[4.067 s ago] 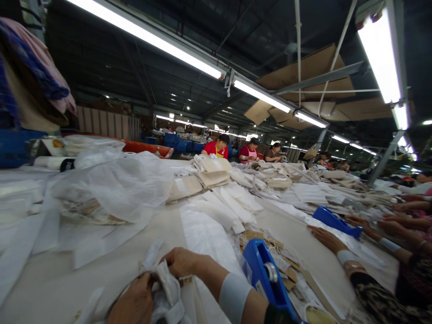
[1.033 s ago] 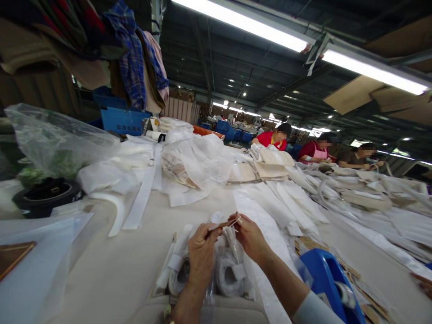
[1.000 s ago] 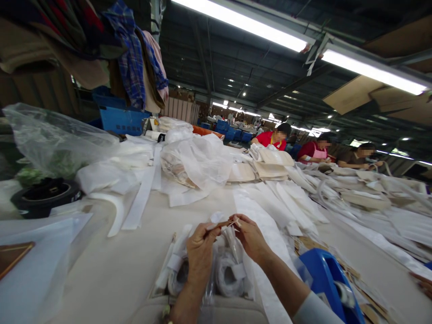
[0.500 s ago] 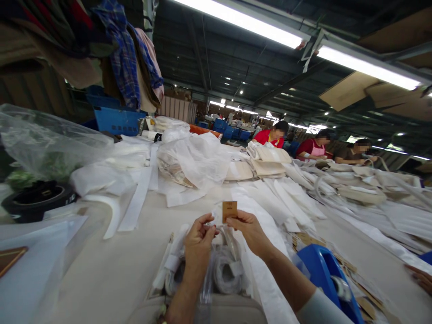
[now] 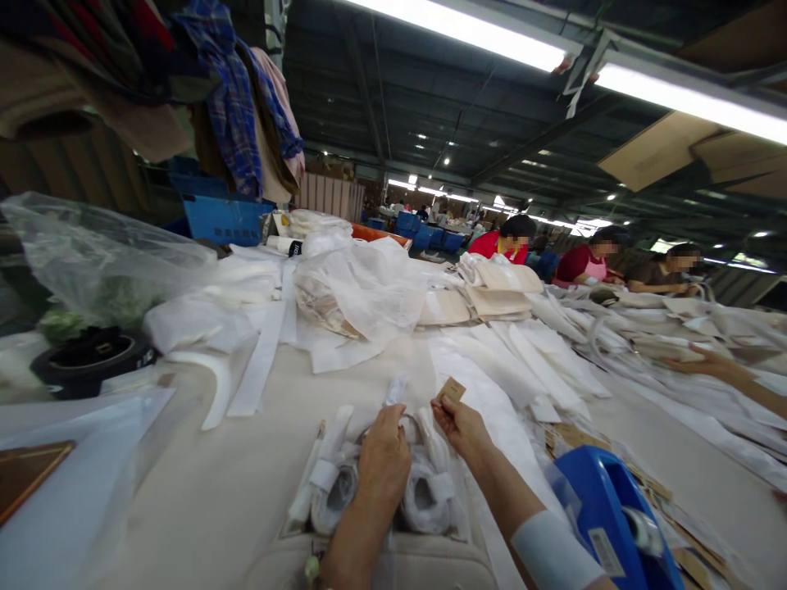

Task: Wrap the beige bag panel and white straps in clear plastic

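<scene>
My right hand (image 5: 462, 426) pinches a small brown card tag (image 5: 452, 388) and holds it up a little above the table. My left hand (image 5: 384, 459) rests palm down, fingers curled, on a clear plastic packet of white items (image 5: 424, 496) that lies in front of me. What the left fingers grip, if anything, is hidden. A white band covers my right wrist.
A blue tape dispenser (image 5: 606, 516) stands at my right with brown tags (image 5: 569, 438) beside it. White bags and strips (image 5: 522, 352) cover the long table. A black ring (image 5: 92, 360) and a clear bag (image 5: 104, 262) lie left. Other people's hands reach in at right; seated workers are beyond.
The tag was held up between both hands half a second ago. Now my left hand has dropped onto the packet and my right hand alone holds the tag, lower and tilted.
</scene>
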The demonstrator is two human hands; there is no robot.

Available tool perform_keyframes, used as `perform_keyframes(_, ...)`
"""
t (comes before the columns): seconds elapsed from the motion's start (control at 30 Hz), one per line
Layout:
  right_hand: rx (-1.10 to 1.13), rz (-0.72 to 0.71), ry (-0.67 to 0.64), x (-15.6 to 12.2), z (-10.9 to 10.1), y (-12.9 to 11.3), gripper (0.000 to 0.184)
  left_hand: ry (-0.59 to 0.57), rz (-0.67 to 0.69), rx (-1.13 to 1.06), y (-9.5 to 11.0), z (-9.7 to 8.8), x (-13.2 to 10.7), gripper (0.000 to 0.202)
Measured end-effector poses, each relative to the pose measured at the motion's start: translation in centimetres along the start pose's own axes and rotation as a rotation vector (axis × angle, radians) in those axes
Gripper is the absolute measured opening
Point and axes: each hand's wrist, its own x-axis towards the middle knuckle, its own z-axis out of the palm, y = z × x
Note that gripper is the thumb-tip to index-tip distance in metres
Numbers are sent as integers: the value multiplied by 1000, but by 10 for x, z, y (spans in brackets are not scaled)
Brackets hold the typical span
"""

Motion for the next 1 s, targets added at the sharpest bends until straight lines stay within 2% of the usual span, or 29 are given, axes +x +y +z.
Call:
perform_keyframes(0.13, -155, -9, 69, -33, -13, -9, 20, 6, -27, 21, 5, -2, 0, 35)
perform_keyframes(0.2, -321, -181, 87, -63, -27, -11, 27, 16, -40, 24, 8, -3, 0, 36)
perform_keyframes(0.23, -517, -379, 64, -80, -35, -9, 30, 21, -47, 25, 9, -4, 0, 35)
perform_keyframes(0.33, -1084, -1060, -199, -128, -54, 12, 35, 39, -68, 17, 13, -5, 1, 33)
perform_keyframes(0.37, -1211, -1254, -238, -141, -57, 21, 39, 45, -76, 10, 14, -5, 1, 32)
perform_keyframes(0.4, -1319, -1387, -246, -151, -57, 31, 44, 51, -84, 1, 15, -5, 1, 32)
perform_keyframes(0.47, -1460, -1488, -186, -163, -55, 46, 50, 61, -102, -23, 16, -4, 2, 30)
perform_keyframes(0.6, -1543, -1366, -168, -168, -48, 53, 50, 61, -149, -104, 24, -10, 9, 24)
perform_keyframes(0.7, -1510, -1285, -198, -168, -49, 49, 51, 48, -130, -155, 39, -35, 9, 25)
perform_keyframes(0.77, -1455, -1205, -223, -170, -53, 49, 51, 29, -72, -152, 47, -56, 1, 28)
perform_keyframes(0.83, -1370, -1079, -195, -171, -55, 52, 48, -20, 31, -90, 44, -72, -16, 29)
perform_keyframes(0.87, -1323, -990, -151, -172, -56, 54, 48, -66, 155, 59, 39, -76, -27, 30)
perform_keyframes(0.93, -1227, -788, -66, -173, -56, 56, 48, -139, 343, 356, 20, -77, -49, 32)
perform_keyframes(1.0, -1151, -634, -52, -174, -53, 51, 49, -122, 549, 623, -1, -71, -66, 32)
